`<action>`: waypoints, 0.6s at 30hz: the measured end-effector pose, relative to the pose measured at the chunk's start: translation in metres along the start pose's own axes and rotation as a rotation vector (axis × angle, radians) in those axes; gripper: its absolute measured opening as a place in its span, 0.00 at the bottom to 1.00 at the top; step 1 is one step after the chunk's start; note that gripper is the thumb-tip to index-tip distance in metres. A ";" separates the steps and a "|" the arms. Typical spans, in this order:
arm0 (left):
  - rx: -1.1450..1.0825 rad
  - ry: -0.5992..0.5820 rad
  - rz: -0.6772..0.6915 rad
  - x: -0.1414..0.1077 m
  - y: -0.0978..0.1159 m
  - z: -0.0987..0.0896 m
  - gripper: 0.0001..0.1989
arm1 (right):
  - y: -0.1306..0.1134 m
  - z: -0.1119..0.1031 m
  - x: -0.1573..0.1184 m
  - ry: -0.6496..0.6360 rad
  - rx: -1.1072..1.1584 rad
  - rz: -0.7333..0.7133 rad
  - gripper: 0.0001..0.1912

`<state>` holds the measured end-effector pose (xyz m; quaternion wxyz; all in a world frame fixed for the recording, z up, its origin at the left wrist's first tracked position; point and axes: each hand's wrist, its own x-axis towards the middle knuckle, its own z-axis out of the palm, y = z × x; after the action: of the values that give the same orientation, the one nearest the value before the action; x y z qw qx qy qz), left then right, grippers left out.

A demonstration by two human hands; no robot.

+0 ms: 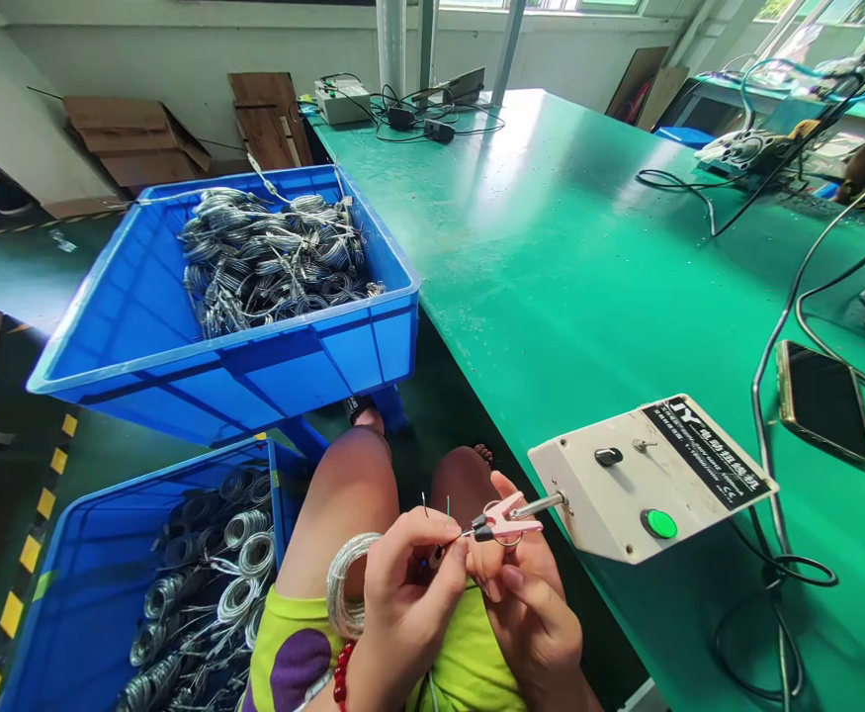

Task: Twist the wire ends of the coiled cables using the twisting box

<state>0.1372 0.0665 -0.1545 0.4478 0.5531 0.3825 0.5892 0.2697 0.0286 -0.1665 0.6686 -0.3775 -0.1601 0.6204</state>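
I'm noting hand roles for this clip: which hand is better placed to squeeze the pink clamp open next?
Probably the right hand: its fingers are close by the clamp, on the handle side. The left hand is busy pinching the wire near the black tips.

Glossy green tabletop [587,277], smooth blue plastic crates [254,376], matt brown cardboard [128,138].

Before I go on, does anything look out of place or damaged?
No damage or spill shows. A scrap on the floor left of the upper blue bin looks like litter; the phone sits oddly among loose cables.
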 end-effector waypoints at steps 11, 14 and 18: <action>0.034 0.023 0.021 -0.002 0.007 -0.002 0.06 | 0.015 -0.006 -0.012 0.009 -0.082 -0.087 0.13; 0.010 0.016 0.042 -0.004 0.008 -0.006 0.07 | 0.015 -0.005 -0.019 0.061 -0.204 -0.031 0.13; -0.019 -0.115 0.112 -0.009 0.008 -0.012 0.10 | 0.013 0.000 -0.034 0.158 -0.305 -0.023 0.14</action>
<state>0.1243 0.0563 -0.1511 0.4408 0.6020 0.3191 0.5843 0.2542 -0.0042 -0.1668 0.6211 -0.5202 -0.2036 0.5497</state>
